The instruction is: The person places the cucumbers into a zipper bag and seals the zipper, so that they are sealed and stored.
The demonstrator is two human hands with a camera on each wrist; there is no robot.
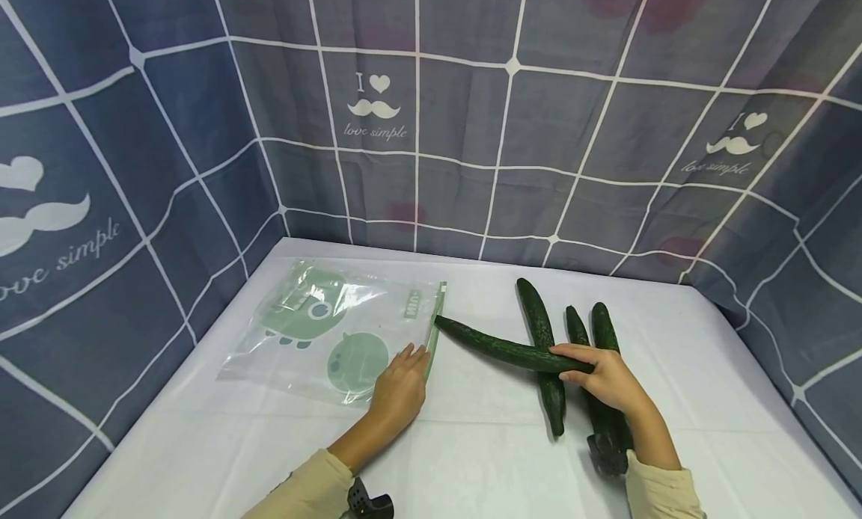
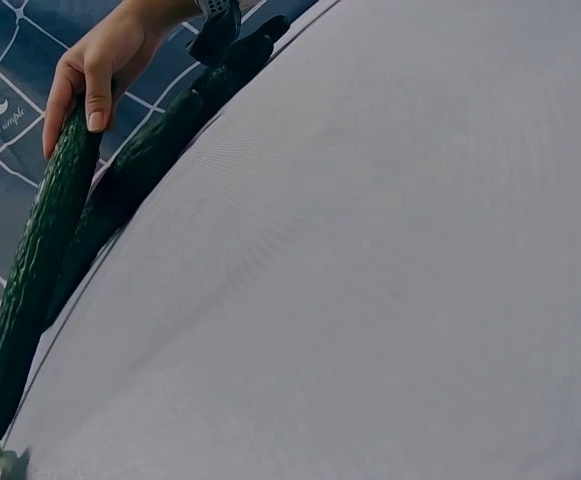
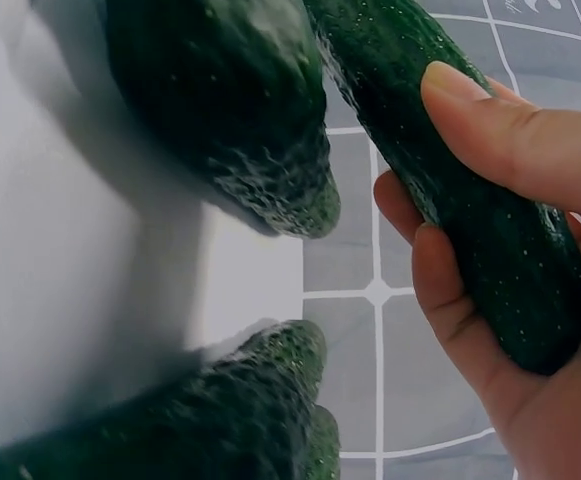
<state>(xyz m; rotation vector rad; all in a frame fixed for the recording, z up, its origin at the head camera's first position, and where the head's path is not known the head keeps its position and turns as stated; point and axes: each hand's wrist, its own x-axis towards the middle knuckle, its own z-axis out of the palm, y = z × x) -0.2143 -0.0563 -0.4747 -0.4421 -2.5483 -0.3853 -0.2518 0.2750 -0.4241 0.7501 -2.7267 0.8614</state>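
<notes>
A clear zip bag (image 1: 306, 362) with green cartoon prints lies flat on the left of the table, its green-edged mouth facing right. My left hand (image 1: 400, 384) grips the bag near the lower end of that edge, thumb hidden from the head view. My right hand (image 1: 609, 377) holds a long dark green cucumber (image 1: 498, 347) by its right end, thumb on one side and fingers round the other, as the right wrist view shows. The far tip of this cucumber meets the bag's green edge. It crosses over a second cucumber (image 1: 535, 309) lying on the table.
Two more cucumbers (image 1: 604, 324) lie side by side under and beside the right forearm. White cloth covers the table (image 1: 471, 459). Grey-blue checked curtains (image 1: 458, 115) hang round its back and sides. Dark wrist straps (image 1: 369, 500) show near the sleeves.
</notes>
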